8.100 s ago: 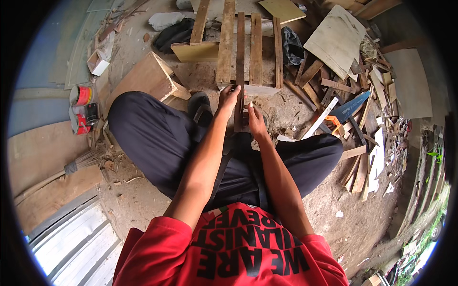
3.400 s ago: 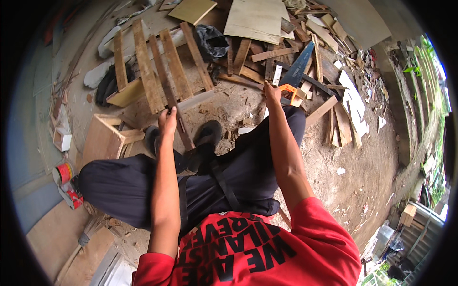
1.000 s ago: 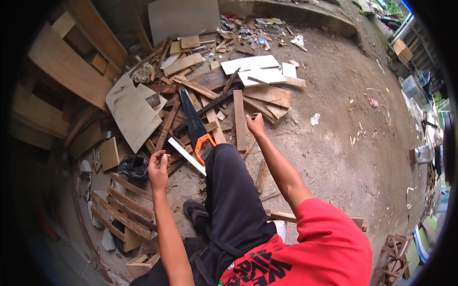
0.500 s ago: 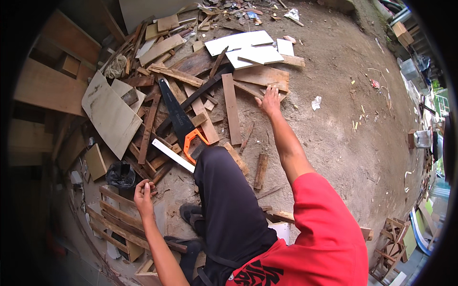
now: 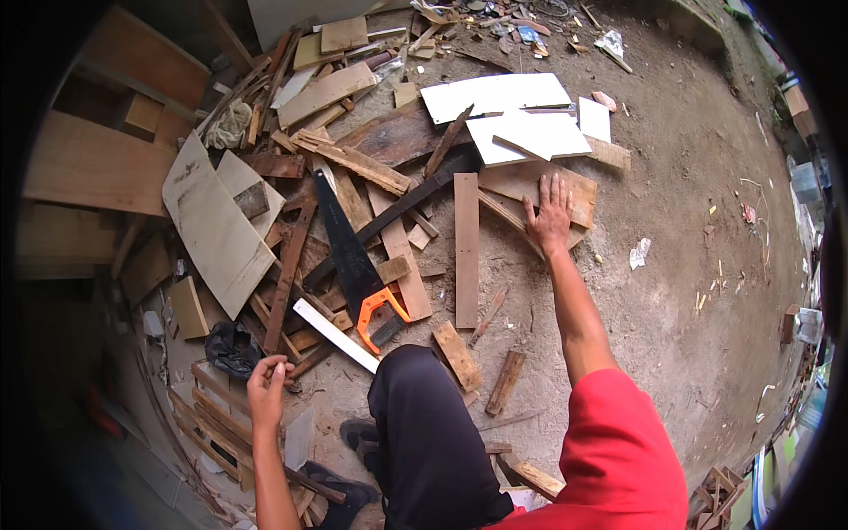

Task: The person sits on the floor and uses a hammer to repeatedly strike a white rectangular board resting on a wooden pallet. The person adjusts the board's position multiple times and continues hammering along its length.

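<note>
Fingers spread, the right hand (image 5: 549,216) rests on a flat, brown wooden board (image 5: 583,196) far and right of centre, its long axis running roughly left to right beneath those fingers. Well to its left lies a black-bladed, orange-handled handsaw (image 5: 352,265). Farther from the board, the left hand (image 5: 267,390), fingers curled, contents unclear, hangs near a crumpled black plastic bag (image 5: 231,349).

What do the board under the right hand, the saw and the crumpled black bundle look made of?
Board beneath the right hand: wood, perhaps plywood, unpainted, showing brown grain.
Saw: probably metal blade, dark and smooth; orange handle, likely plastic, evenly coloured.
Black bundle: seemingly thin plastic, glossy and crinkled.
</note>
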A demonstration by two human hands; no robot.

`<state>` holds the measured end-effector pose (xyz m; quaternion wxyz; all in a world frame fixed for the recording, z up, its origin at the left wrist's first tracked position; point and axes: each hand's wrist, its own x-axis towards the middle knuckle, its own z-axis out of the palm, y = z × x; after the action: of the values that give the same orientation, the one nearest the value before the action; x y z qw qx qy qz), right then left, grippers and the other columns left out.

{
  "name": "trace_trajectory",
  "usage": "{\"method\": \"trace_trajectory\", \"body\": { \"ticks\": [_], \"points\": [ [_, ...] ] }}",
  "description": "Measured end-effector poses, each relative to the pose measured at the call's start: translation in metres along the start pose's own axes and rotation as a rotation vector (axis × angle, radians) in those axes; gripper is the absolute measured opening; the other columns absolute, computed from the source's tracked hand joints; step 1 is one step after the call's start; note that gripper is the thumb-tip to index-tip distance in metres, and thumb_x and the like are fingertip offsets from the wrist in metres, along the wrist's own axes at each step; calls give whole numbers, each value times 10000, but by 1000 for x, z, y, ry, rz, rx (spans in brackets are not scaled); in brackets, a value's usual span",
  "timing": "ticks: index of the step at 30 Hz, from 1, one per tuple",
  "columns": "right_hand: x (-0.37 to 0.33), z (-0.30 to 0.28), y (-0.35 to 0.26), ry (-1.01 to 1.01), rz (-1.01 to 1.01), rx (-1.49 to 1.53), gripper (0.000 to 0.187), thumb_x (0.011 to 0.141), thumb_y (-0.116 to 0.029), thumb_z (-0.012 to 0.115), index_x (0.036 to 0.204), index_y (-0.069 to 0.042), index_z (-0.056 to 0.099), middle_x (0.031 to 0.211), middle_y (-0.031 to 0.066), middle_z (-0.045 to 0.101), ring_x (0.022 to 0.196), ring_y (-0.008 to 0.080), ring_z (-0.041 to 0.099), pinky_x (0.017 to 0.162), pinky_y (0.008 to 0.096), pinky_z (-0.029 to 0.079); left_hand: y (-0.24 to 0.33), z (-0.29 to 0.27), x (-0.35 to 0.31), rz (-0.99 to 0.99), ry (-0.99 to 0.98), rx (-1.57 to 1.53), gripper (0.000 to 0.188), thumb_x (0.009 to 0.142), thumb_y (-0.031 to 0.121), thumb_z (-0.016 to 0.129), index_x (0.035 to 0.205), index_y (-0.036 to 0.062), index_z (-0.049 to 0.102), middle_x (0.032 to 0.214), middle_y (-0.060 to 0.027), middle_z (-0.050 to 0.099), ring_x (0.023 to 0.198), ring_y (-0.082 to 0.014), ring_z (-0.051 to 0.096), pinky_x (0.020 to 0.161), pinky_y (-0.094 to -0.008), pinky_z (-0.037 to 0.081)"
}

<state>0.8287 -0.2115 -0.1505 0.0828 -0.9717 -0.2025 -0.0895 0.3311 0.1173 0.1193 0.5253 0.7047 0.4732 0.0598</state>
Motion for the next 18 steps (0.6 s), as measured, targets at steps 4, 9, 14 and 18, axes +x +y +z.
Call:
{"method": "trace_trajectory", "body": {
  "ticks": [4,9,14,18],
  "points": [
    [3,-4,5,29,8,31,716,996,-592,384,1563,-163,303,1631,124,240,1516,282,191,1237,446,117,65,96,107,129,-151,27,210,1007,175,585,1139,21,641,991,-49,691,901,-114,642,771,-265,508],
    [7,-6,8,18,15,62,708,991,-574,425,1557,-161,320,1624,129,260,1510,288,213,1234,451,130,127,247,264,156,-227,4,323,981,284,626,1195,43,630,1108,-58,676,1032,-148,627,872,-316,495],
    [7,-13,3,-5,12,104,702,981,-550,462,1545,-147,346,1615,145,275,1504,308,228,1225,467,152,163,349,362,173,-116,149,502,936,383,660,1230,-19,599,1169,-156,656,1092,-264,612,950,-374,465],
    [10,-11,6,-1,18,110,702,979,-541,477,1547,-151,343,1616,143,271,1501,315,233,1224,466,155,176,396,391,57,-153,65,577,930,391,653,1324,-17,547,1295,-174,584,1193,-289,545,998,-440,441]
  ]
}}
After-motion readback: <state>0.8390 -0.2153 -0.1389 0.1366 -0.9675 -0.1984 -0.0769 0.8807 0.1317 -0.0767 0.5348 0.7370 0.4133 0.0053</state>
